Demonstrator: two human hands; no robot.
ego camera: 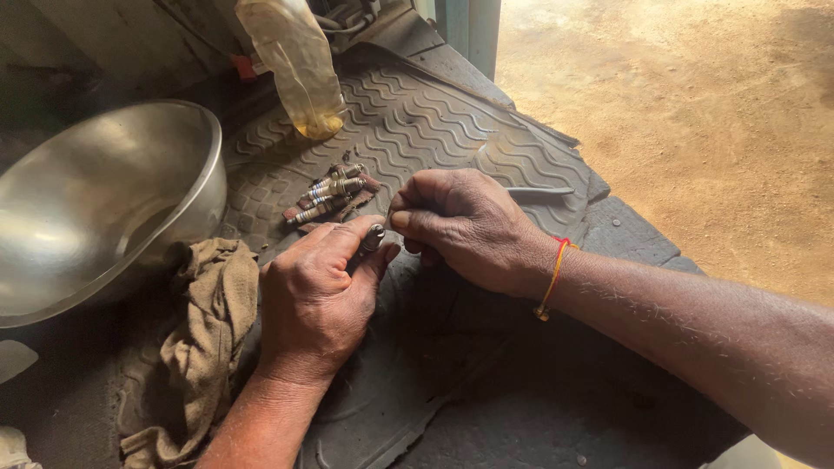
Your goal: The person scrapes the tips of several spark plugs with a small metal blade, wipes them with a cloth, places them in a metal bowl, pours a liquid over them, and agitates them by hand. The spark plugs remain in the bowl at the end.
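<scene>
One head-worn camera looks steeply down, close over the rubber mat; sandy ground fills the frame's upper right.

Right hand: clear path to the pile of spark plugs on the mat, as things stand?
Probably yes. The right hand sits just beside the spark plugs on the rubber mat, with bare mat between them. But its fingers are pinched at the tip of the plug held in the left hand.
</scene>
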